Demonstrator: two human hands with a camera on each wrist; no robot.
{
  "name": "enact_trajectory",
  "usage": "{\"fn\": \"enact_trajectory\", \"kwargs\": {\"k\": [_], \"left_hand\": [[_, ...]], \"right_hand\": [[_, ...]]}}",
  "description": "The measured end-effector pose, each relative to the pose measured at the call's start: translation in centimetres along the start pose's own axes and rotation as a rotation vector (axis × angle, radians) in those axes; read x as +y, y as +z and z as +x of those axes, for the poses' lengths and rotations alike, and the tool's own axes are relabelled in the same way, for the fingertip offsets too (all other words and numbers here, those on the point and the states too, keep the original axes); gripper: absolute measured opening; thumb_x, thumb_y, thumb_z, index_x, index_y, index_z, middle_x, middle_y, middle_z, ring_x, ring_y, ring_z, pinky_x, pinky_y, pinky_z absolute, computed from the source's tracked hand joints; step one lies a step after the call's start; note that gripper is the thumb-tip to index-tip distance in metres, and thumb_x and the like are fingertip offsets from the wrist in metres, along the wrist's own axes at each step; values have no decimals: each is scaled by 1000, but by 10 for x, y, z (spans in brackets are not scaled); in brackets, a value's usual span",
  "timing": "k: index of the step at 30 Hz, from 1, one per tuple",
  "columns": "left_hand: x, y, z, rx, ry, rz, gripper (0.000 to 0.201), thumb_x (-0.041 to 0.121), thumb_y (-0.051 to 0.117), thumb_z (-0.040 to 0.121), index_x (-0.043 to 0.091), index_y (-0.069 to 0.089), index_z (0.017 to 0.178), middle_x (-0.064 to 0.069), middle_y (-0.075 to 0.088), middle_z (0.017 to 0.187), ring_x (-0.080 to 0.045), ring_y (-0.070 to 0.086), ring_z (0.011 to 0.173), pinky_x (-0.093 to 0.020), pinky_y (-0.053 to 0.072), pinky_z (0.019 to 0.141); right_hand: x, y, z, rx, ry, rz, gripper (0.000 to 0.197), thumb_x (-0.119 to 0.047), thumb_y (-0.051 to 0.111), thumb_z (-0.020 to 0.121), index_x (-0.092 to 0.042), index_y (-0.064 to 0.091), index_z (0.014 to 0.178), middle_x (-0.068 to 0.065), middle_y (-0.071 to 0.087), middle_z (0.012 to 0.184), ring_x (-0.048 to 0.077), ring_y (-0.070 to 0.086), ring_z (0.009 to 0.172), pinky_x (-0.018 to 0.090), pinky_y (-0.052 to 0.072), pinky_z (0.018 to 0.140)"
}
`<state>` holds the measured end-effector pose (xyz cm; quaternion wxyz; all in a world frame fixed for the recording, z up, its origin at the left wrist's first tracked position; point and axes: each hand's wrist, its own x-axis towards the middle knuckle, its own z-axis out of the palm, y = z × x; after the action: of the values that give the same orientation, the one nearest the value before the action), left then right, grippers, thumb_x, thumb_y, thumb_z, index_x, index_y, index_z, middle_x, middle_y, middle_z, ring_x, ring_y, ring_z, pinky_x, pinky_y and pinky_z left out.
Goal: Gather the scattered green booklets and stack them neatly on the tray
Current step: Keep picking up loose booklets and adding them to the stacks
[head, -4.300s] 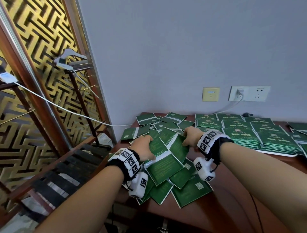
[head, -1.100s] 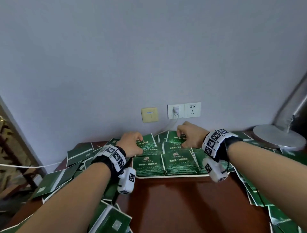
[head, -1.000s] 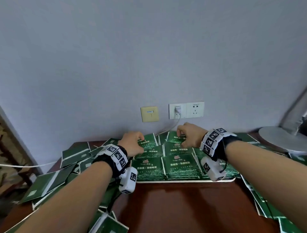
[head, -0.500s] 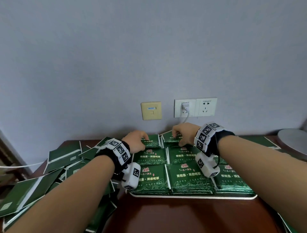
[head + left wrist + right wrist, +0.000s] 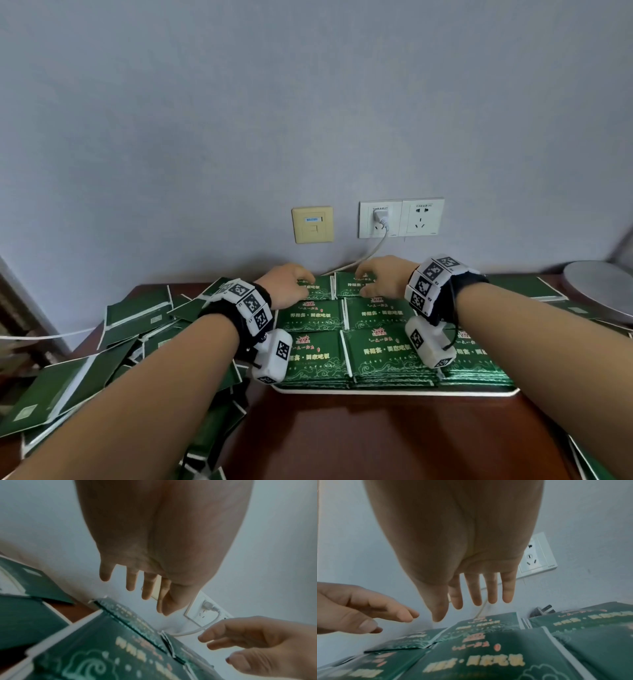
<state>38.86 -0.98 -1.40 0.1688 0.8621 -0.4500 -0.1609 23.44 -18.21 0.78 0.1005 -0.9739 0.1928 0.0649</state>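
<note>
On the dark wooden bench (image 5: pixel 376 431) against the grey wall, your left hand (image 5: pixel 291 286) and right hand (image 5: pixel 383 279) hover with loosely spread, empty fingers (image 5: pixel 489 592) over the tray's (image 5: pixel 394 391) far-row green booklets (image 5: pixel 318 356), so square those edges gently.

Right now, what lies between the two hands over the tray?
In the head view, between left hand and right hand lie only the back-row booklets.

- The wrist cameras (image 5: pixel 272 356) and forearms hide part of the stacked booklets (image 5: pixel 387 353).
- The loose booklets (image 5: pixel 61 387) run past the left edge.
- The booklet print (image 5: pixel 494 662) blurs in the right wrist view.
</note>
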Motion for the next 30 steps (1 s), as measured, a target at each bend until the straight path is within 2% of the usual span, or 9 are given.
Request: {"fn": "enact_trajectory", "kwargs": {"k": [2,5,7,10,13,19,21,25,30], "left_hand": [[6,-7,-11,54,1,-8,39,16,57,90,21,58,129,-2,48,141,-18,45,129,-23,32,101],[17,-19,-38,147,11,-28,35,18,61,86,21,60,121,-3,56,130,-18,58,104,-24,43,82],[25,-27,-63,179,22,-6,34,19,61,86,21,60,120,-2,56,124,-17,57,95,-25,41,75],[32,-39,-107,222,36,10,31,18,61,84,18,61,115,-1,59,116,-20,58,103,-28,45,82],[30,-45,-157,273,46,-32,18,13,63,81,20,61,98,2,62,99,-22,61,99,-32,49,87],[9,-38,-267,277,52,-27,11,15,60,87,15,63,97,5,63,91,-11,59,80,-23,44,65],[-6,-33,-297,287,24,-20,10,17,60,86,17,63,96,7,62,91,-9,59,81,-22,44,67],[-39,-27,-339,287,-37,10,9,21,62,85,24,62,93,12,62,91,-9,60,87,-23,45,73],[-72,-25,-370,338,-98,-7,14,20,61,86,22,61,100,9,62,96,-12,60,92,-30,49,84]], "right_hand": [[-6,-5,-12,32,1,30,48,-38,61,91,-22,50,134,2,53,136,22,52,120,36,40,104],[-20,-11,-37,78,-17,71,48,-35,62,91,-20,51,135,1,54,136,20,53,119,34,41,104],[-33,-14,-56,94,-27,93,48,-33,63,90,-19,50,135,1,53,137,20,52,121,33,40,104],[-61,-18,-88,111,-54,115,45,-31,64,89,-19,52,132,3,57,130,20,55,116,32,44,100],[-92,-16,-119,152,-103,163,38,-26,66,87,-20,57,123,1,62,117,18,60,102,27,46,86],[-161,-2,-174,197,-193,287,30,-22,69,81,-23,62,110,0,65,104,16,60,85,26,49,74],[-183,9,-188,173,-233,311,29,-21,69,81,-23,61,108,-3,63,100,13,58,81,23,43,65],[-217,35,-203,133,-276,321,28,-21,68,81,-23,62,109,-3,63,100,17,60,87,27,47,77],[-243,63,-200,104,-288,396,28,-23,70,82,-26,60,108,-2,64,100,14,60,80,26,46,72]]}}
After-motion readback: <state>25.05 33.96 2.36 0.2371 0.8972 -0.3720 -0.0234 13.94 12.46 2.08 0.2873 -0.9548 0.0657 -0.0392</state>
